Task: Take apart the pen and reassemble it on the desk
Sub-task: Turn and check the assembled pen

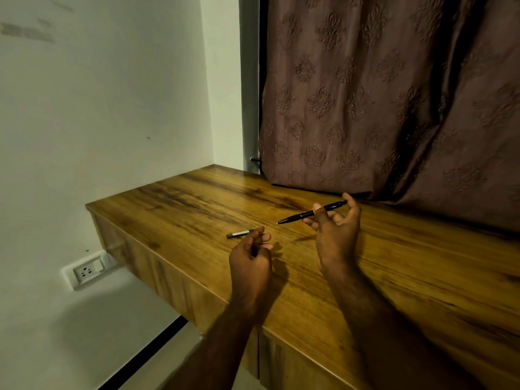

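Left hand (pixel 250 257) is nearest, over the desk (pixel 197 209), fingers loosely curled. Fingertips are at the right end of a small grey piece (pixel 237 235) lying flat; can't tell if they grip it. Further right, the right hand (pixel 336 232) pinches the black pen (pixel 295 217) between thumb and fingers, off the desk, tip pointing left. Brown curtain (pixel 365 108) is at the far edge.

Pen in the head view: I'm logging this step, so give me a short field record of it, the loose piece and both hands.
pen: black, above the desk, tip toward the left
right hand: holds the pen
grey piece: lies on the desk
left hand: fingers curled at the piece's end; grip unclear
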The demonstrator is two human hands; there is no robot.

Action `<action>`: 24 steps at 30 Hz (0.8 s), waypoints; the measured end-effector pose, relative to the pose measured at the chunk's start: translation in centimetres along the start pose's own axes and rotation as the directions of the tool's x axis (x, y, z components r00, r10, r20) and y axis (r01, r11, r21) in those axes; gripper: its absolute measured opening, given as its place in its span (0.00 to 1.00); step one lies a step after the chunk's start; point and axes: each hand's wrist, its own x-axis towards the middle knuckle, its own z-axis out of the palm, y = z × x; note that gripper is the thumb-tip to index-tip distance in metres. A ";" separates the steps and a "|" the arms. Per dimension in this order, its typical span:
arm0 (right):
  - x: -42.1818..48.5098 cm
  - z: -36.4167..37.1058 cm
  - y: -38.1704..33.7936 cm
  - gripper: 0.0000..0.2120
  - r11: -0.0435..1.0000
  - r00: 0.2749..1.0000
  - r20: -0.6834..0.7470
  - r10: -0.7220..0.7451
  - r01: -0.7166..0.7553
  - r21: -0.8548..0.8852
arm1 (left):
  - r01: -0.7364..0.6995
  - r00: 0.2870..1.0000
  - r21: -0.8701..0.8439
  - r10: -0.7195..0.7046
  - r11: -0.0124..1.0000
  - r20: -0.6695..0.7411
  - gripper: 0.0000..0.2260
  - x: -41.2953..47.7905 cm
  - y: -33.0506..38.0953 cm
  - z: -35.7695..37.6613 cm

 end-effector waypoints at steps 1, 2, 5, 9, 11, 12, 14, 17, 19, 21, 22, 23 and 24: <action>0.0 0.0 0.0 0.33 1.000 1.000 0.004 0.001 -0.001 -0.002 | -0.005 1.000 0.008 0.005 1.000 0.001 0.19 0.0 0.0 0.0; -0.1 0.0 0.1 0.34 1.000 1.000 0.008 0.003 -0.003 0.000 | -0.007 1.000 0.010 0.007 1.000 0.002 0.19 0.0 -0.1 -0.1; -0.2 0.1 0.2 0.32 1.000 1.000 0.016 0.006 -0.006 -0.010 | -0.001 1.000 0.002 0.001 1.000 0.009 0.19 -0.1 -0.1 -0.1; -0.2 0.2 0.3 0.27 1.000 1.000 -0.007 0.007 -0.007 -0.017 | -0.042 0.999 0.035 0.041 0.998 0.021 0.20 -0.3 0.0 -0.1; -0.1 0.2 0.2 0.25 1.000 1.000 -0.015 0.004 -0.004 -0.016 | -0.058 0.998 0.037 0.057 0.998 0.019 0.20 -0.3 0.1 0.0; -0.1 0.2 0.1 0.25 1.000 1.000 -0.018 0.002 -0.002 -0.017 | -0.061 0.998 0.034 0.061 0.998 0.018 0.20 -0.3 0.1 -0.1; -0.1 0.2 0.0 0.25 1.000 1.000 -0.022 -0.001 0.000 -0.014 | -0.064 0.998 0.033 0.064 0.997 0.020 0.20 -0.3 0.2 -0.1; -0.2 0.2 0.0 0.25 1.000 1.000 -0.028 -0.008 0.008 0.001 | -0.082 0.996 0.045 0.081 0.996 0.030 0.21 -0.4 0.3 -0.2; -0.3 0.2 0.0 0.25 1.000 0.999 -0.039 -0.012 0.012 0.011 | -0.093 0.995 0.053 0.092 0.994 0.034 0.22 -0.5 0.3 -0.3; -0.3 0.3 -0.1 0.24 1.000 0.998 -0.051 -0.019 0.020 0.022 | -0.091 0.995 0.049 0.089 0.995 0.038 0.22 -0.4 0.3 -0.4; -0.3 0.3 -0.1 0.24 0.999 0.998 -0.057 -0.025 0.026 0.027 | -0.092 0.995 0.047 0.090 0.995 0.043 0.22 -0.4 0.3 -0.4; -0.3 0.3 -0.2 0.24 0.999 0.998 -0.062 -0.031 0.032 0.028 | -0.098 0.994 0.046 0.096 0.994 0.047 0.22 -0.4 0.2 -0.4; -0.3 0.3 -0.2 0.24 0.999 0.997 -0.063 -0.035 0.037 0.026 | -0.108 0.993 0.045 0.106 0.993 0.049 0.22 -0.4 0.2 -0.4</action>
